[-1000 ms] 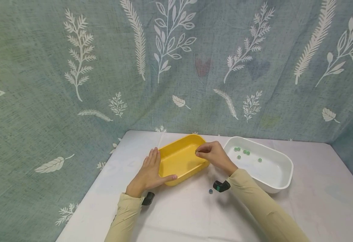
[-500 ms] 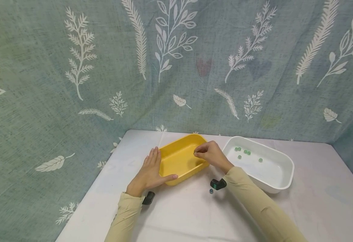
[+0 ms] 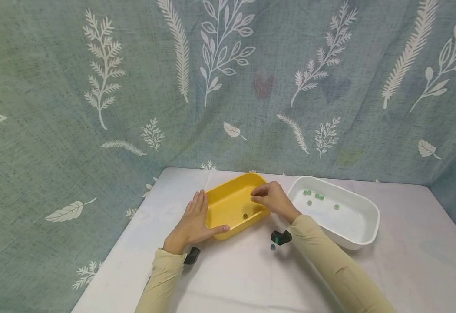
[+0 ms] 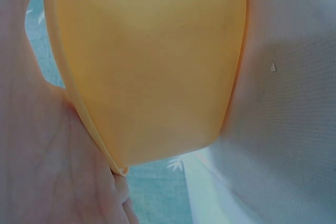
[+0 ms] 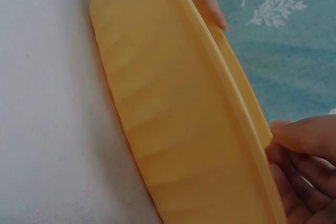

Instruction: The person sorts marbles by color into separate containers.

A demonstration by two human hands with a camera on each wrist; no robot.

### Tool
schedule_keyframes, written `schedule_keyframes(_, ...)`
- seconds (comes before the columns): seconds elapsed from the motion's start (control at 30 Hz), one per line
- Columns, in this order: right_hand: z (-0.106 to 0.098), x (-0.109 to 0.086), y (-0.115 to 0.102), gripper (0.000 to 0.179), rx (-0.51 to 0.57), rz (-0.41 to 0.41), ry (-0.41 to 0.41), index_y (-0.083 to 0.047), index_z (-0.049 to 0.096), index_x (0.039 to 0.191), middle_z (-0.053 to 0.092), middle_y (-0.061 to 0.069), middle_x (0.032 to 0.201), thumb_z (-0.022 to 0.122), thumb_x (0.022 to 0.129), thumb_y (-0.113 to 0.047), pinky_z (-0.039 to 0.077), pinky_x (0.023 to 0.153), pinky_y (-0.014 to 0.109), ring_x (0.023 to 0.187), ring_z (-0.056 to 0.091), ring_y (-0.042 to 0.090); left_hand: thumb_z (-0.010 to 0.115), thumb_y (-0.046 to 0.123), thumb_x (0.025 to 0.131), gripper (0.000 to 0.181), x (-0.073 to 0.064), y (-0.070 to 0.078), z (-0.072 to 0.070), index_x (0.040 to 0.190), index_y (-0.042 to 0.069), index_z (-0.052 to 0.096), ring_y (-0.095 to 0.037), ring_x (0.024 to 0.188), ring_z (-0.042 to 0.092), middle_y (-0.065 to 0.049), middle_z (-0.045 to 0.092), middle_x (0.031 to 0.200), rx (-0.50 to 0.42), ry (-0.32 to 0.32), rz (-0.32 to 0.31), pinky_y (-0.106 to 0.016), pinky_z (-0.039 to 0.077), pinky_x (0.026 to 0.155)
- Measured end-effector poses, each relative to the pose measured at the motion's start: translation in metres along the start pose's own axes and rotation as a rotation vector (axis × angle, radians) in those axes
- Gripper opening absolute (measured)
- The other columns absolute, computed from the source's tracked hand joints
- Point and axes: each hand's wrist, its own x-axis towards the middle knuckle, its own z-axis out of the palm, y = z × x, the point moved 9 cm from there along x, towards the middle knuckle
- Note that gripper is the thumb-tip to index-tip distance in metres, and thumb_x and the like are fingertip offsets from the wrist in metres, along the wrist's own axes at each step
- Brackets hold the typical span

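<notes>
My left hand (image 3: 192,224) lies with straight fingers along the left end of the yellow tray (image 3: 228,206), thumb spread over its near rim. In the left wrist view the palm (image 4: 58,166) is against the tray's rim. A small dark bead (image 3: 245,216) sits on the tray floor by the near wall. Over the tray's right end is my right hand (image 3: 275,202), its fingers loosely bent. The right wrist view shows the thumb (image 5: 304,136) and fingertips just past the rim, with nothing visible between them.
To the right stands a white tray (image 3: 373,219) with several green beads, one of them a green bead (image 3: 336,207) apart from the others. A blue bead (image 3: 272,247) lies on the white tablecloth (image 3: 236,278) near the right wrist camera (image 3: 281,237). A patterned curtain (image 3: 228,87) hangs behind.
My right hand has shifted slightly left and let go of the dark bead, which now shows on the yellow tray's floor. The left hand has stayed in place.
</notes>
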Motion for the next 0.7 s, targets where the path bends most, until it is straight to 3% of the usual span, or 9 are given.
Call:
schedule_keyframes(0.3, -0.013, -0.007, -0.008, 0.014, 0.055, -0.014, 0.024, -0.007, 0.081, 0.105, 0.080, 0.011, 0.102, 0.078, 0.092, -0.013, 0.062, 0.082, 0.032, 0.094, 0.075, 0.021, 0.058, 0.087, 0.080, 0.135, 0.001, -0.003, 0.000, 0.163, -0.003, 0.001, -0.036, 0.163, -0.004, -0.020, -0.006, 0.174, 0.002, 0.002, -0.009, -0.055, 0.008, 0.132)
schedule_keyframes(0.5, -0.021, -0.019, -0.011, 0.019, 0.103, -0.031, 0.032, -0.002, 0.079, 0.109, 0.079, 0.013, 0.107, 0.077, 0.093, -0.012, 0.061, 0.086, 0.034, 0.096, 0.074, 0.024, 0.058, 0.087, 0.080, 0.136, 0.001, -0.002, 0.000, 0.163, -0.005, 0.003, -0.038, 0.163, -0.003, -0.021, -0.005, 0.174, 0.001, 0.006, -0.005, -0.056, 0.009, 0.132)
schedule_keyframes(0.7, -0.026, -0.037, -0.007, 0.020, 0.145, -0.017, 0.044, -0.003, 0.079, 0.109, 0.079, 0.015, 0.110, 0.078, 0.092, -0.013, 0.060, 0.084, 0.025, 0.096, 0.074, 0.022, 0.059, 0.087, 0.080, 0.136, 0.000, -0.001, 0.000, 0.163, -0.005, 0.003, -0.038, 0.163, -0.003, -0.020, -0.007, 0.174, -0.003, -0.001, -0.007, -0.056, 0.009, 0.132)
